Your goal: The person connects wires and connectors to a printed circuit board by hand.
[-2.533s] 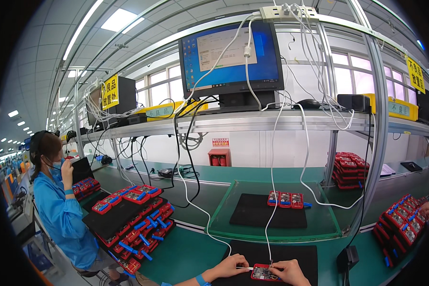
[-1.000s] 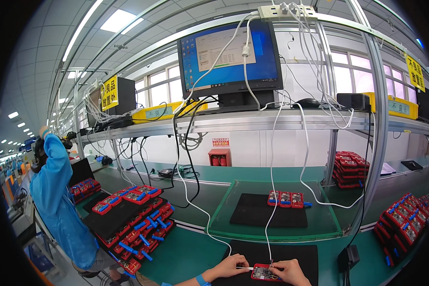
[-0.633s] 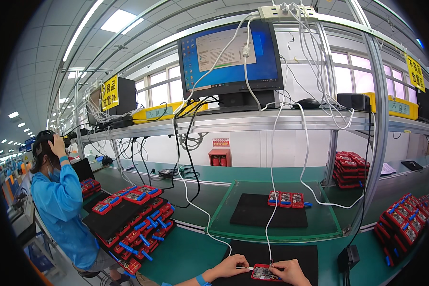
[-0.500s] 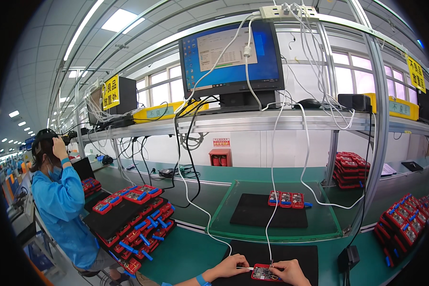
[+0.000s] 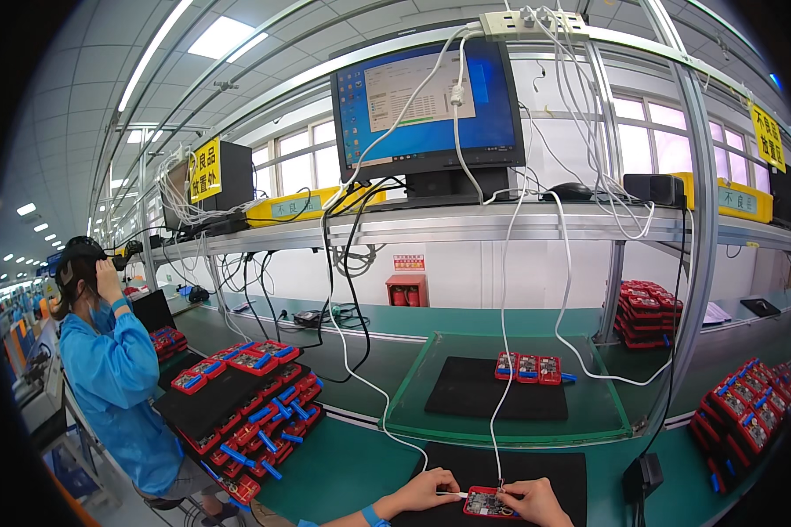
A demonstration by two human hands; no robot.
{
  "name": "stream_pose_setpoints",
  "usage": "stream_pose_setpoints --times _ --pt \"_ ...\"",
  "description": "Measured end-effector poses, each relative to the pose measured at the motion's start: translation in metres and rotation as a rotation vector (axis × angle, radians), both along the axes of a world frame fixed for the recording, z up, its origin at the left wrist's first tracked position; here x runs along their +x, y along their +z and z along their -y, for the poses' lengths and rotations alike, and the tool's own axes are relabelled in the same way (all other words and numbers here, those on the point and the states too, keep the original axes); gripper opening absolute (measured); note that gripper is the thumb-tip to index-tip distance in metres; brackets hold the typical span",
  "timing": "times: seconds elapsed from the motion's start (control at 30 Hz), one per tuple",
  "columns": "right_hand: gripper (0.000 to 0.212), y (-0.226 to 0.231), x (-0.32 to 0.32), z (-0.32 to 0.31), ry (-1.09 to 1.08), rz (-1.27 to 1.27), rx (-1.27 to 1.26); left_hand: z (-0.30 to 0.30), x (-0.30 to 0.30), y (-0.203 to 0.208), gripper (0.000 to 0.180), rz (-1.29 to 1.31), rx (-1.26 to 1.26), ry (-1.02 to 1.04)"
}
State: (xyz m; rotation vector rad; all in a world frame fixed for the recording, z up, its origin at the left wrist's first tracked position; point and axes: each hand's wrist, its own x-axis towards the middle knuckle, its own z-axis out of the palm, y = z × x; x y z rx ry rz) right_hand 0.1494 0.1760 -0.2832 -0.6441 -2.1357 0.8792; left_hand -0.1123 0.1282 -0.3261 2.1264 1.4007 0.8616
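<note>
A circuit board in a red frame (image 5: 486, 503) lies on the black mat (image 5: 549, 472) near the front edge of the bench. My left hand (image 5: 424, 492) is closed, its fingertips pinching the white plug (image 5: 451, 495) of a cable against the frame's left side. At the upper right of the board, my right hand (image 5: 533, 503) is also closed, fingertips at the end of a second white cable (image 5: 496, 430) that comes down from above. The fingers partly cover this cable's plug and the board's right side.
Stacked red-framed boards with blue plugs (image 5: 268, 422) stand at the left, more (image 5: 747, 408) at the right. Ahead, three framed boards (image 5: 527, 368) rest by a black pad (image 5: 466, 386). A monitor (image 5: 426, 105) stands on the shelf above hanging cables. A person in blue (image 5: 119, 378) sits left.
My hands and the board stay in place. At the left, the seated person's head and raised hand have shifted slightly.
</note>
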Motion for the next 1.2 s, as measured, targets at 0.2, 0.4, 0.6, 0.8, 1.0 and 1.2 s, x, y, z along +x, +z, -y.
stream_pose_setpoints --times 0.2,0.4,0.6,0.8,1.0,1.2 --pt "0.014 -0.0036 -0.0004 -0.0013 0.002 -0.014 0.011 -0.0006 -0.0003 -0.0027 0.019 -0.002 0.001 0.007" --pt "0.013 -0.0012 -0.0003 -0.0003 -0.004 0.004 -0.021 -0.0001 0.0002 -0.0007 0.019 -0.001 0.012 0.002" --pt "0.013 -0.0026 -0.0009 -0.0006 -0.001 -0.014 -0.011 0.0003 0.0000 -0.0005 0.019 -0.008 0.027 0.003" --pt "0.014 -0.0020 -0.0003 -0.0002 0.003 -0.014 -0.030 -0.0002 0.0000 -0.0009 0.019 -0.010 0.018 -0.002" --pt "0.013 -0.0025 -0.0001 -0.0010 -0.003 0.006 -0.018 0.0003 -0.0001 -0.0011 0.019 0.001 0.028 -0.007" --pt "0.014 -0.0007 -0.0006 -0.0003 -0.007 0.009 -0.005 0.0009 -0.0002 0.0019 0.019 -0.010 0.010 -0.003"
